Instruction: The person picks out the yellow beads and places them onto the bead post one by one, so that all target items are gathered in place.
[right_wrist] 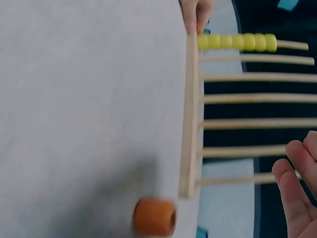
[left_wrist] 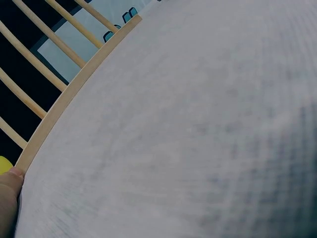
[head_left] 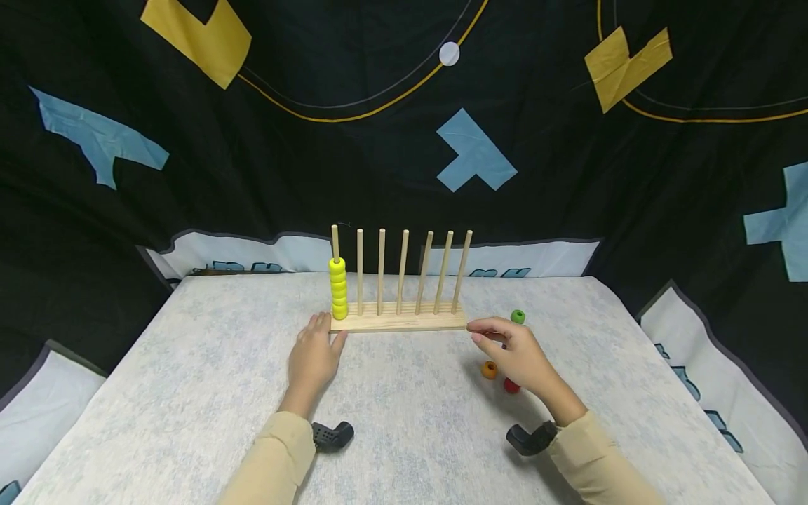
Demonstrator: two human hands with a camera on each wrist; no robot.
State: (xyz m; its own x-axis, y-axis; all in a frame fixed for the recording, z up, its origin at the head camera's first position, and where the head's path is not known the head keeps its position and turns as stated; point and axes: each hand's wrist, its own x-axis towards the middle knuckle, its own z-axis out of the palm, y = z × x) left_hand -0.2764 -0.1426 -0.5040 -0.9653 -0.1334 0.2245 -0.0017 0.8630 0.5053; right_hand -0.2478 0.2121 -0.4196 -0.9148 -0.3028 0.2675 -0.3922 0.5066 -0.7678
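A wooden peg rack [head_left: 398, 321] with several upright rods stands towards the back of the table. Yellow beads [head_left: 338, 289] are stacked on its leftmost rod. My left hand [head_left: 312, 359] holds the left end of the base, thumb [left_wrist: 15, 172] at the front edge and fingers at the side. Beside the right end is my right hand [head_left: 513, 348], raised over the table, its fingers [right_wrist: 292, 193] loosely bent with nothing visible between them. Below it lie an orange bead [head_left: 489, 369] and a red bead [head_left: 512, 386]. A small dark thing under the palm is mostly hidden.
A green bead [head_left: 517, 316] lies beyond my right hand. Each wrist wears a black camera mount [head_left: 333, 436]. Behind the pale table [head_left: 404, 435] hangs a dark patterned cloth [head_left: 353, 161].
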